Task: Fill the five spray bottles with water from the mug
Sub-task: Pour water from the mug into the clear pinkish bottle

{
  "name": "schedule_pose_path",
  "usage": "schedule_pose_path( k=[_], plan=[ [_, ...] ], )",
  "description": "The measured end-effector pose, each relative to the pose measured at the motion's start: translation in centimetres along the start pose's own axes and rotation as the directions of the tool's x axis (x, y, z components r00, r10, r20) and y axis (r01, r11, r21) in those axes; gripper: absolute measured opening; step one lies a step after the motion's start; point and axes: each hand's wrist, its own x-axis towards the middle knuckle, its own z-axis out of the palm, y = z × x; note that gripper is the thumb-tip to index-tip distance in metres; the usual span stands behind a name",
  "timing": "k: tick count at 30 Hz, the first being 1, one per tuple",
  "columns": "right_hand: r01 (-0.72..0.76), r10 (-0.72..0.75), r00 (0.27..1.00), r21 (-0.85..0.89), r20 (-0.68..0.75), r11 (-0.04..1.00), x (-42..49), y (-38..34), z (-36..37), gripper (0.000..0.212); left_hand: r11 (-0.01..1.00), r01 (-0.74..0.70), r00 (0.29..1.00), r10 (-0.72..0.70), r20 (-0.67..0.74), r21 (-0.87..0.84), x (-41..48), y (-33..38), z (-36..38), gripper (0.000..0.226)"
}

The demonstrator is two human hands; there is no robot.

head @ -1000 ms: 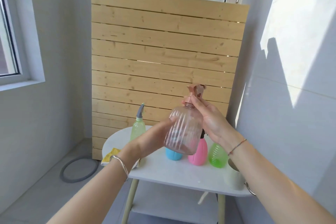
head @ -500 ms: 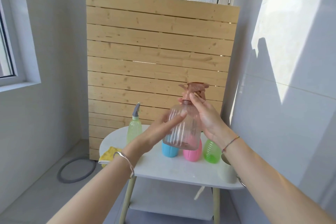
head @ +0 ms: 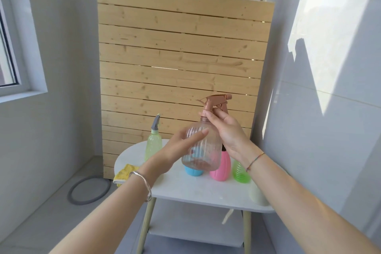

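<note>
Tiled home balcony: window, side table

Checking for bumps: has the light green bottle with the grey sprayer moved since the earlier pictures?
No. The light green bottle stands at the left rear edge of the table, behind the yellow cloth, as before.

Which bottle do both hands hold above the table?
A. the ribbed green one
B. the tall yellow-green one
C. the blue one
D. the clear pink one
D: the left hand holds the clear pink bottle by its body and the right hand pinches its neck, above the table.
</note>
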Motion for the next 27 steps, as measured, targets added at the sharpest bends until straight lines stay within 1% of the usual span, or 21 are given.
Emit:
schedule_pose_path(
  k=[2,4,7,9,10,12,14,15,16,18,19,21,23,25,27],
  plan=[
    [0.029,-0.029,1.000,0.017,-0.005,0.999,0.7,-0.3,-0.7,0.020,0.999,0.043,0.995,-0.041,0.091,-0.026,-0.1,-0.9,-0.6,0.051],
    [0.037,-0.036,0.999,0.051,-0.027,0.998,1.8,-1.0,-1.7,0.021,0.997,0.066,0.987,-0.058,0.148,-0.046,-0.2,-1.9,-1.0,0.056],
    [0.066,-0.058,0.997,0.132,-0.058,0.989,3.4,-2.6,-3.1,0.013,0.998,0.064,0.990,-0.060,0.129,-0.022,0.0,-2.9,-1.3,0.049],
    [0.123,-0.100,0.989,0.223,-0.109,0.967,4.5,-4.0,-3.7,0.013,0.998,0.057,0.991,-0.060,0.121,0.023,0.2,-3.5,-1.4,0.039],
    [0.142,-0.112,0.986,0.265,-0.125,0.954,4.9,-4.6,-3.8,0.014,0.997,0.065,0.991,-0.068,0.115,0.030,0.4,-4.1,-1.4,0.039],
    [0.146,-0.111,0.986,0.334,-0.122,0.931,5.7,-5.8,-4.1,0.015,0.997,0.071,0.992,-0.074,0.100,0.032,0.7,-5.1,-1.4,0.048],
    [0.096,-0.068,0.994,0.364,-0.091,0.927,6.5,-5.9,-4.3,0.016,0.997,0.068,0.994,-0.071,0.079,0.041,0.9,-6.1,-1.3,0.067],
    [0.055,-0.036,0.997,0.335,-0.063,0.941,6.7,-5.5,-4.2,0.016,0.996,0.071,0.995,-0.074,0.062,0.051,1.0,-6.7,-1.3,0.073],
    [0.005,0.002,1.000,0.250,-0.024,0.968,7.0,-4.6,-4.1,0.016,0.996,0.079,0.996,-0.081,0.038,0.051,1.0,-7.4,-1.3,0.074],
    [-0.092,0.092,0.994,-0.008,0.061,0.996,7.2,-2.2,-4.1,0.016,0.995,0.103,0.995,-0.103,-0.015,0.008,0.8,-8.7,-1.3,0.069],
    [-0.129,0.141,0.987,-0.133,0.081,0.983,7.1,-0.5,-4.1,0.020,0.994,0.110,0.993,-0.110,-0.044,-0.016,0.7,-9.5,-1.4,0.068],
    [-0.174,0.203,0.978,-0.338,0.051,0.925,7.0,3.7,-4.2,0.029,0.992,0.118,0.987,-0.123,-0.104,-0.051,0.3,-10.9,-1.6,0.068],
    [-0.197,0.240,0.970,-0.489,0.025,0.850,6.6,8.4,-4.4,0.032,0.990,0.119,0.978,-0.130,-0.161,-0.079,-0.2,-12.4,-1.9,0.057],
    [-0.213,0.293,0.955,-0.567,0.053,0.796,6.0,13.1,-4.7,0.035,0.987,0.126,0.963,-0.146,-0.225,-0.100,-0.8,-13.9,-2.2,0.054],
    [-0.236,0.358,0.929,-0.600,0.090,0.764,5.6,17.0,-4.8,0.032,0.985,0.137,0.949,-0.162,-0.271,-0.109,-1.3,-15.4,-2.4,0.053]
  ],
)
